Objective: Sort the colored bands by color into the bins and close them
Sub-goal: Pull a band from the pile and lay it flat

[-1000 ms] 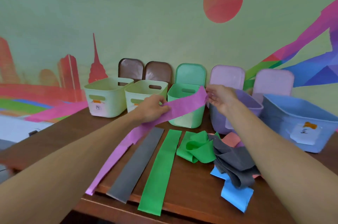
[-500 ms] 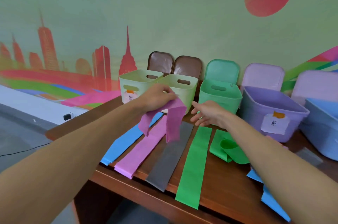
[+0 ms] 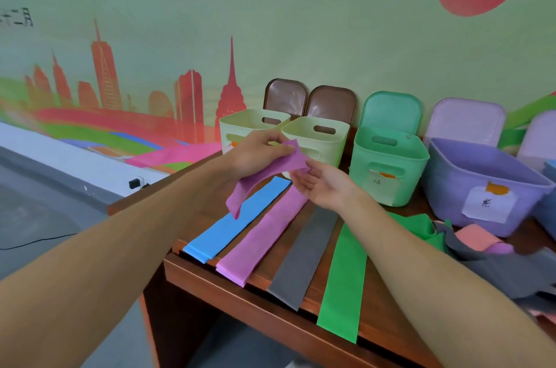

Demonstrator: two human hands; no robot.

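Note:
My left hand [image 3: 258, 154] pinches the upper end of a purple band [image 3: 264, 184] just in front of the two pale yellow-green bins [image 3: 316, 139]. The band's held part hangs in a loose curve, and its other part lies flat on the table [image 3: 270, 280] between a blue band [image 3: 240, 217] and a grey band [image 3: 304, 259]. My right hand [image 3: 319, 184] is palm up under the band's end, its fingertips touching it. A long green band [image 3: 346, 277] lies right of the grey one. The green bin [image 3: 388, 163] and purple bin [image 3: 481, 187] stand open.
Brown lids [image 3: 285, 97], a green lid [image 3: 391, 109] and a lilac lid [image 3: 466, 118] lean on the wall behind the bins. A pile of grey, green and salmon bands [image 3: 481, 247] lies at the right. The flat bands overhang the table's front edge.
My right hand let go of the stretched purple band, dropped toward the table, then rose to the band's end. My left hand folded the band over. My view swung left.

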